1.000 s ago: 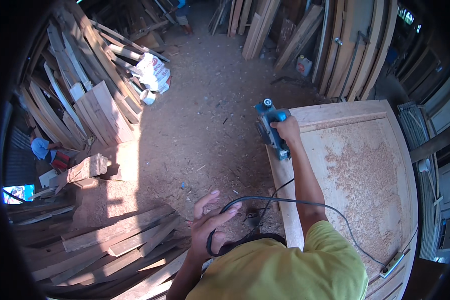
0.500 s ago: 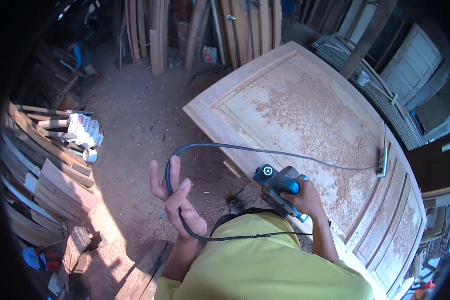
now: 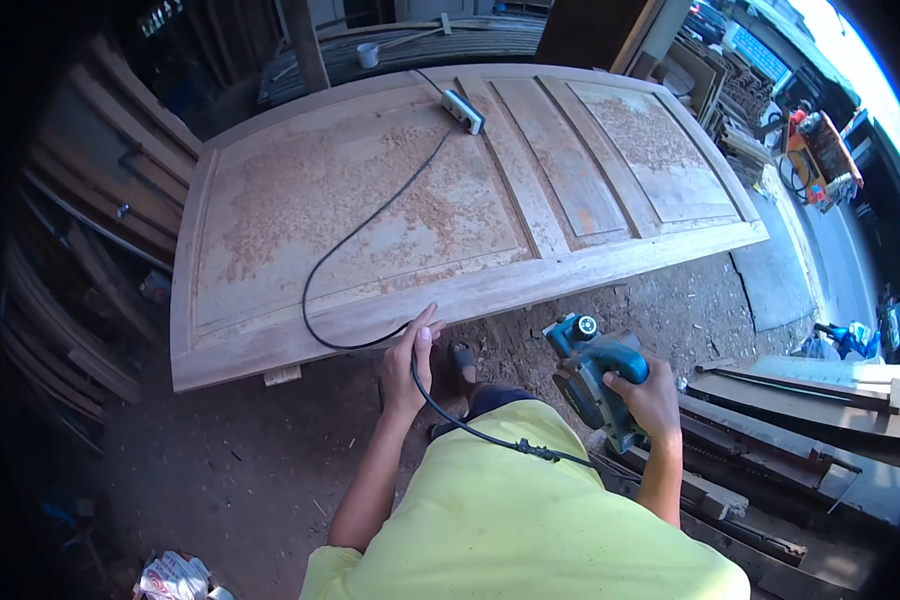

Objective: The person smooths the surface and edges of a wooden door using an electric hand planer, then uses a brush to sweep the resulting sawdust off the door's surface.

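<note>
My right hand point(image 3: 652, 398) grips the handle of a teal and dark electric planer point(image 3: 592, 380), held off to the right of the large panelled wooden door point(image 3: 580, 268). A black power cord point(image 3: 307, 300) passes through my left hand point(image 3: 412, 362), whose thumb and fingers close on it by the door's near edge. From there the cord loops over the door toward a power strip point(image 3: 463, 111) lying on it. Its other stretch crosses my yellow shirt point(image 3: 510, 510) toward the planer, with a dark taped or knotted lump midway. Wood shavings cover much of the door's panels.
Boards and metal lengths point(image 3: 770, 440) lie stacked close at my right. Timber point(image 3: 110, 130) leans at the left. A white cup point(image 3: 368, 54) stands on a pile beyond the door. A white printed sack point(image 3: 173, 577) is at lower left.
My view has turned to the right. The planer has come away from the door's edge to beside it. My left hand, still with the cord, is now near the door's edge.
</note>
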Demonstrator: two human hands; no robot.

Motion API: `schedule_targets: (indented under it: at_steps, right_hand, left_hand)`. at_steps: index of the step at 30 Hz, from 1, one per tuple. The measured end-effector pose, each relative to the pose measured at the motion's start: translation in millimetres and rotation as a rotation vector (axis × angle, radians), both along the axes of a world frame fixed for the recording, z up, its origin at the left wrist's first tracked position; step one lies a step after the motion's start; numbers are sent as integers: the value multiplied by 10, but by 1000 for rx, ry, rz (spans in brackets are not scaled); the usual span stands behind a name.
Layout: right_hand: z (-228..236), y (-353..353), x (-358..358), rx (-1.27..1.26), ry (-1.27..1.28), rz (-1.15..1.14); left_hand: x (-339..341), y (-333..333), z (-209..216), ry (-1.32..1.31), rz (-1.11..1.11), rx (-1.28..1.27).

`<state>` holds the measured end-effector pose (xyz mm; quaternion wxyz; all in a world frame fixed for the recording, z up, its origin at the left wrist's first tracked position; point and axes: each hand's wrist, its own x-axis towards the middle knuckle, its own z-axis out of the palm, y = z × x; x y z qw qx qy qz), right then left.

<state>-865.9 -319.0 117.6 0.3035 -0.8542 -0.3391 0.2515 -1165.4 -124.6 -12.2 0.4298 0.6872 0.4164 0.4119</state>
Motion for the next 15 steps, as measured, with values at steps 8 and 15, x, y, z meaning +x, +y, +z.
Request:
schedule_targets:
  at_steps: [8,15]
  right_hand:
    - [-110,-1087,955,74,76,-393]
    - [-320,-1498,2164,156,168,-515]
  left_hand:
    - [1647,-105,-127,131,-385,134]
    - [3120,174,-1214,636,-251,432]
